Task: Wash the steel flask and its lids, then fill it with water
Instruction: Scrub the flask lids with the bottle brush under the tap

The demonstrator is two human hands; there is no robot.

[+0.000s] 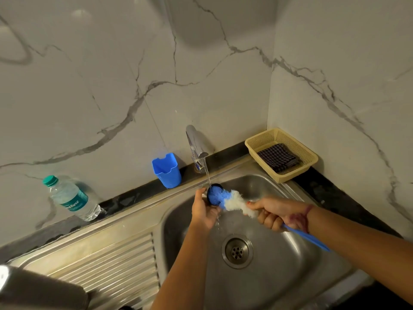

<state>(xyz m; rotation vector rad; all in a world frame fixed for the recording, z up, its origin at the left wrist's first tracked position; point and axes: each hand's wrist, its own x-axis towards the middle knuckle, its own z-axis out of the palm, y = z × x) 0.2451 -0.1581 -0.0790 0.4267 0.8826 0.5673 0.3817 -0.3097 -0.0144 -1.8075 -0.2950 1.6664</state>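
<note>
One steel sink (290,276) set in dark bench (335,198), marble walls behind. Left to right: water bottle (71,198), blue cup (166,171), running tap (196,144); left hand (204,211), fingers curled round dark lid (213,195) under the stream; right hand (277,212) gripping brush (234,201); corner basket (308,157).

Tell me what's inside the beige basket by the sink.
The beige basket in the counter corner holds a folded dark checked cloth lying on its floor. Nothing else shows inside. Whatever might lie under the cloth is covered and cannot be seen.
</note>
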